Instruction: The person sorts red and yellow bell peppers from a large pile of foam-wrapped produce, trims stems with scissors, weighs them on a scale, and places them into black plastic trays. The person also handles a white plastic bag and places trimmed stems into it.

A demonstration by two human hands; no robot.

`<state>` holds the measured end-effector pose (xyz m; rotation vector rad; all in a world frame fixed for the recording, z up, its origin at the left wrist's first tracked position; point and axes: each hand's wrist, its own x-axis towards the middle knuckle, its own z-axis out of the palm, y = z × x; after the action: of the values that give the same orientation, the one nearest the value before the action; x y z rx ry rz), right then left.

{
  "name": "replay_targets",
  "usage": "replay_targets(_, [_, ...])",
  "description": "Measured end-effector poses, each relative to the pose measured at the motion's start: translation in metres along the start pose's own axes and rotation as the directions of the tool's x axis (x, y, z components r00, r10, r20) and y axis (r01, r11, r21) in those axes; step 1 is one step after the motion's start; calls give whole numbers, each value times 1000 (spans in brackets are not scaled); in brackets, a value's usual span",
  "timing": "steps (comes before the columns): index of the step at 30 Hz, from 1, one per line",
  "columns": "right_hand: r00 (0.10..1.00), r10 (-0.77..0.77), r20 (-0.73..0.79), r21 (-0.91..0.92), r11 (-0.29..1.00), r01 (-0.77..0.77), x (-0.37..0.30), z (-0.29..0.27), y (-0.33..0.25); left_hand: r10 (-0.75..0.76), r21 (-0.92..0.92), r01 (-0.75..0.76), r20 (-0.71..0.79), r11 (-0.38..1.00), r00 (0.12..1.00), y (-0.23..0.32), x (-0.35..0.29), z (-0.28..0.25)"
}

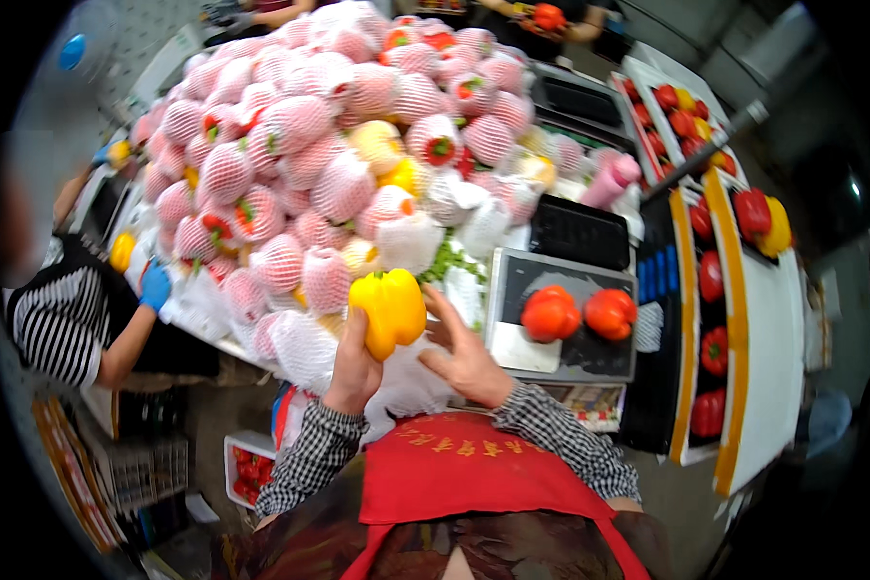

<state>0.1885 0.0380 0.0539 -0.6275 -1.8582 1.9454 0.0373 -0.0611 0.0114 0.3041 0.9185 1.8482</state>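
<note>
A yellow bell pepper (388, 311) stands upright in my left hand (355, 362), whose fingers are partly hidden behind it. Close to the pepper's right side is my right hand (464, 356), its fingers apart and holding nothing. Beyond both hands rises a big heap of bell peppers in pink and white foam net sleeves (341, 186). To the right of my right hand, two red bell peppers (551, 314) rest on a flat scale (570, 365) with a dark top.
Black trays (578, 232) lie behind the scale. Farther right stand white foam boxes with yellow-taped edges (735, 329), some holding red peppers. At the left a person in a striped shirt (63, 333) wears a blue glove. A white box of red peppers (246, 474) sits low at the left.
</note>
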Motion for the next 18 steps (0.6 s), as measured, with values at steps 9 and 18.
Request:
replay_targets(9, [914,-156,-374,-108,986,124,-52,-52,-1,-170,447,-5,351,894,921,-33,-7,41])
replay_targets(18, [783,-487,-386,-832,551,-67,-139,-124,-2,-81,817,-140,222,559,972,-55,-6,6])
